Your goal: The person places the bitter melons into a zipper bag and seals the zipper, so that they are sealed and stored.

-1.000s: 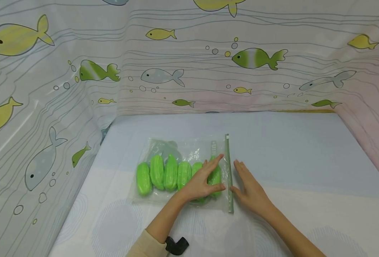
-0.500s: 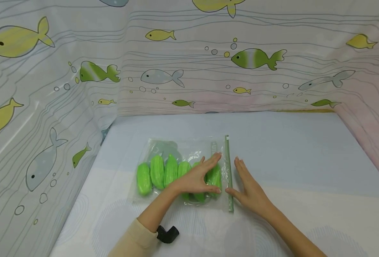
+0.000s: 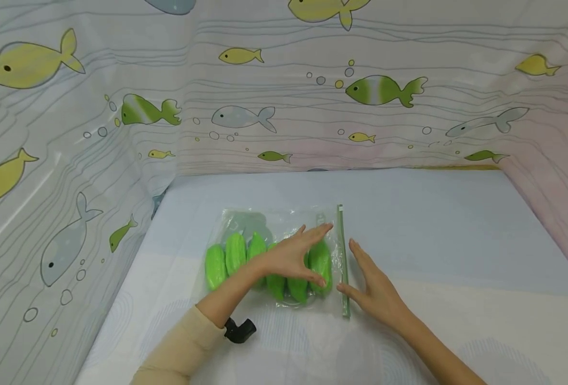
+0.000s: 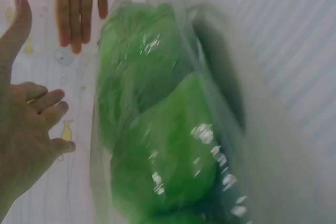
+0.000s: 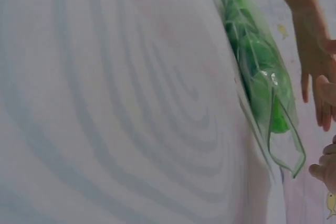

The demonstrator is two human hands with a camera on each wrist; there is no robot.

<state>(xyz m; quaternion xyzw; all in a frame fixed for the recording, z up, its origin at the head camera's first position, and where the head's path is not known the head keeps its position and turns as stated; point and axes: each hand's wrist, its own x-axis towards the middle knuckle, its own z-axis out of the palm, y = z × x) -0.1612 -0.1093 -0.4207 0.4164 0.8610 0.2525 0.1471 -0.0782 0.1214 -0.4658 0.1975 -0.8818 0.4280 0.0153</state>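
A clear zip bag (image 3: 284, 214) with a green zip edge (image 3: 343, 267) lies flat on the table. Inside are several bright green, elongated vegetables (image 3: 215, 267), their exact kind unclear. Over the bag's right half hovers my left hand (image 3: 290, 259), fingers extended and thumb apart, holding nothing; it hides part of the vegetables. Just right of the zip edge is my right hand (image 3: 377, 294), fingers straight, its thumb near the edge; contact cannot be told. The right wrist view shows the bag's mouth (image 5: 286, 145) gaping, with the green vegetables (image 5: 260, 59) behind it.
A pale patterned cloth (image 3: 447, 230) covers the table. Fish-printed curtains (image 3: 312, 117) stand along the back and both sides. Beneath my left forearm, a black camera mount (image 3: 240, 330) sits at the wrist.
My left hand has drifted slightly left over the bag, its forearm swinging left and forward. The right hand has barely moved, its thumb now a little farther left. The bag stays in place.
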